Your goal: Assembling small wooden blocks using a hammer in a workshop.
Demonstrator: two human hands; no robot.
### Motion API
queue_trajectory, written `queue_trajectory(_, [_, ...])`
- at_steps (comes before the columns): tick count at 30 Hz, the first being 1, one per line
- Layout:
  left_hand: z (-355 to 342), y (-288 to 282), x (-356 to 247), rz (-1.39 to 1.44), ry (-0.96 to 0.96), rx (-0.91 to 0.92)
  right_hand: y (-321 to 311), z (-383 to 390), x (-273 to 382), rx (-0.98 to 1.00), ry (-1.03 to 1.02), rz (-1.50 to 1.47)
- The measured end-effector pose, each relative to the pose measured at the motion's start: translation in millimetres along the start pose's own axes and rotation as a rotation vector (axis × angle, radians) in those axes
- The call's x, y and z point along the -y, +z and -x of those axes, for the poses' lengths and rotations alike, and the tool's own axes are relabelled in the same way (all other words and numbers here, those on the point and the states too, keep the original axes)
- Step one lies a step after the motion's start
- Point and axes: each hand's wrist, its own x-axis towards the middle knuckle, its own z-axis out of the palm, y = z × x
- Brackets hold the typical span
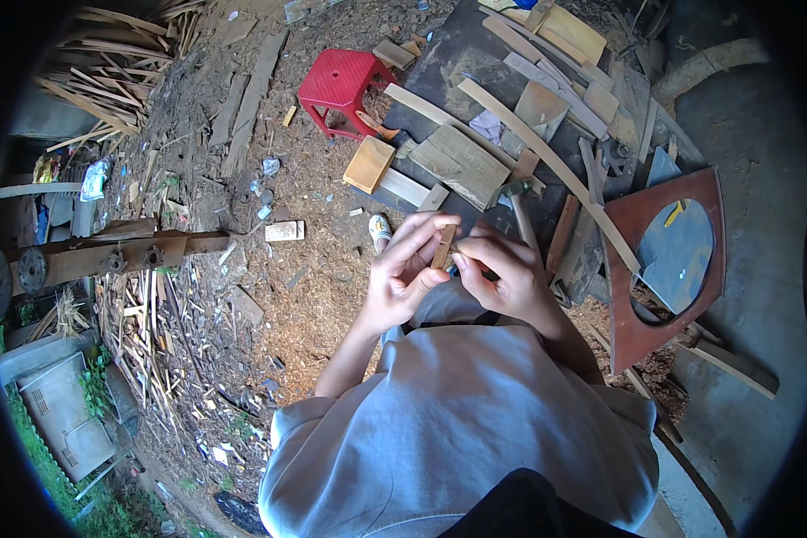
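Observation:
In front of my chest, my left hand (pixel 405 271) grips a small wooden block (pixel 442 247) between thumb and fingers, holding it tilted upright. My right hand (pixel 504 272) is closed in a pinch against the block's right side. Whatever its fingertips hold, if anything, is too small to make out. Just beyond the right hand lies a hammer (pixel 522 218), its handle pointing toward me. A wide weathered board (pixel 460 165) lies farther off, with a lighter wood block (pixel 368 165) to its left.
A red plastic stool (pixel 339 87) stands ahead to the left. Long wood strips (pixel 547 157) cross the dark work surface. At right leans a reddish-brown panel (pixel 625 235) with an oval opening. Wood scraps (pixel 152 345) and sawdust cover the ground at left.

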Motion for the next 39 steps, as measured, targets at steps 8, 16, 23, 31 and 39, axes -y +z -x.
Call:
queue_trajectory(8, [-7, -4, -7, 0.017, 0.001, 0.093, -15, -16, -13, 0.079, -0.089, -0.129])
queue_trajectory(16, [-4, 5, 3, 0.038, -0.045, 0.013, -8, 3, -8, -0.019, -0.034, -0.001])
queue_trajectory(23, [-9, 6, 0, 0.114, -0.049, 0.099, -20, -8, -19, 0.034, -0.163, -0.062])
queue_trajectory(31, [-14, 7, 6, 0.048, -0.055, 0.037, -12, -4, -13, -0.068, -0.103, 0.081])
queue_trajectory(39, [-17, 7, 5, 0.092, -0.074, 0.025, -16, -13, -24, -0.023, -0.142, -0.055])
